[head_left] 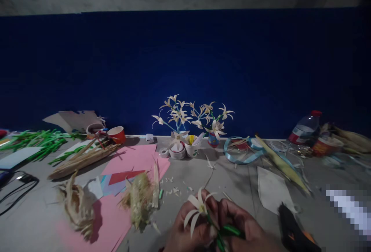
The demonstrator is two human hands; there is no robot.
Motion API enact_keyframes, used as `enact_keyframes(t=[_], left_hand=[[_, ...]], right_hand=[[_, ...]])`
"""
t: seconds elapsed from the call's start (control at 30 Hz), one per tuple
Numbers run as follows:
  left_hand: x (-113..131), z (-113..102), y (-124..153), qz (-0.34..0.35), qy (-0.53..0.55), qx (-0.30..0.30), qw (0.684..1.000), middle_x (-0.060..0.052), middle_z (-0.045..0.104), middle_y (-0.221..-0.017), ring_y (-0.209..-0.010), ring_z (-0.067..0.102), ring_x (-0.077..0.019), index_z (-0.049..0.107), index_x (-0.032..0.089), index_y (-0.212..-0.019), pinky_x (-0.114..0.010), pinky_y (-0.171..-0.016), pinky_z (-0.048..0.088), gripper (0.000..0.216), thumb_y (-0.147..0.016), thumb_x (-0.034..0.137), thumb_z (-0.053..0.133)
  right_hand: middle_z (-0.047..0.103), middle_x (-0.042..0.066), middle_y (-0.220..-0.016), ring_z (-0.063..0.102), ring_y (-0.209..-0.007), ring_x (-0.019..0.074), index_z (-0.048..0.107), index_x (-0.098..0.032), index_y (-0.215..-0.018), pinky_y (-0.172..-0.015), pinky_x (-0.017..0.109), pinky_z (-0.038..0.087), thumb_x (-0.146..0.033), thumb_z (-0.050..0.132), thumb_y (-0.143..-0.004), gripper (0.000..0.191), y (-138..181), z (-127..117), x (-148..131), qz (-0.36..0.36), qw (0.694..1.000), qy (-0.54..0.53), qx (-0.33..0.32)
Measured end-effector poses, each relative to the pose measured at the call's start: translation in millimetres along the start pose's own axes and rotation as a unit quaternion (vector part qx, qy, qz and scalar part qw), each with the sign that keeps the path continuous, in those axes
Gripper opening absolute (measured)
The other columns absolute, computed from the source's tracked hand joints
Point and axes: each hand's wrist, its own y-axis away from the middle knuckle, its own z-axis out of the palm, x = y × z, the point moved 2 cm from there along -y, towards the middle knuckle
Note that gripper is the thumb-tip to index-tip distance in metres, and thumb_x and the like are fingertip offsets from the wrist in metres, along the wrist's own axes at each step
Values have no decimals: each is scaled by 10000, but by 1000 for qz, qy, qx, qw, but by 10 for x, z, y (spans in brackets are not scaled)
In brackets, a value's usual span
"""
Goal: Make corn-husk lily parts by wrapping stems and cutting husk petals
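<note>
Wrapping looks to be the step in hand: you hold a cream-petalled handmade flower point(197, 207) low in the middle of the view, close to you over the grey table point(232, 182). Your left hand point(188, 230) is closed around its base just under the petals, and your right hand point(245, 230) is pinched shut on the green-wrapped stem point(228, 230) beside it, the two hands touching. By my reading, the next move calls for a steady grip under the petals while the stem is turned, so the thin petals do not bend.

Room is tight on your right, where a black glue gun point(292, 229) lies just beside that hand, with a white paper sheet point(272, 192) behind it. On your left, a frayed dry corn husk bundle point(140, 201) rests on pink paper sheets point(127, 174) near your hand. Ahead, the bare stretch of table is open up to the small white cups point(185, 149) holding finished flowers, which stand well apart against the blue wall.
</note>
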Motion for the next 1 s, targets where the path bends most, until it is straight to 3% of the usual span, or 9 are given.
enact_keyframes(t=[0.2, 0.5, 0.73, 1.0], left_hand=[[-122, -24, 30, 7, 6, 41, 999, 5, 540, -692, -647, 519, -155, 594, 187, -781, -265, -593, 408, 411, -574, 447, 836], [-227, 24, 96, -29, 23, 52, 998, 0, 580, -679, -585, 527, -144, 639, 169, -871, -275, -589, 411, 439, -581, 429, 842], [-165, 107, 65, -30, 30, 50, 998, 0, 573, -672, -616, 537, -150, 632, 167, -823, -261, -578, 406, 415, -566, 405, 853], [-205, 61, 61, -10, 20, 74, 997, 19, 546, -637, -559, 500, -116, 609, 169, -773, -232, -523, 399, 427, -545, 428, 861]], right_hand=[[613, -56, -572, 514, -465, 51, 527, -192, -696, -466, 159, 383, -454, 887, -568, 464, 49, -4, -10, -22, 999, -22, -12], [605, -63, -575, 504, -459, 37, 519, -195, -730, -437, 126, 358, -388, 888, -607, 435, 122, -74, 89, -16, 995, -88, -40], [634, -35, -611, 547, -499, 69, 523, -198, -745, -453, 147, 372, -430, 896, -558, 478, 153, -137, 119, -20, 998, -61, 3], [642, -37, -590, 567, -489, 78, 516, -192, -711, -486, 172, 396, -436, 901, -555, 482, 159, -58, 29, -14, 998, -60, 5]])
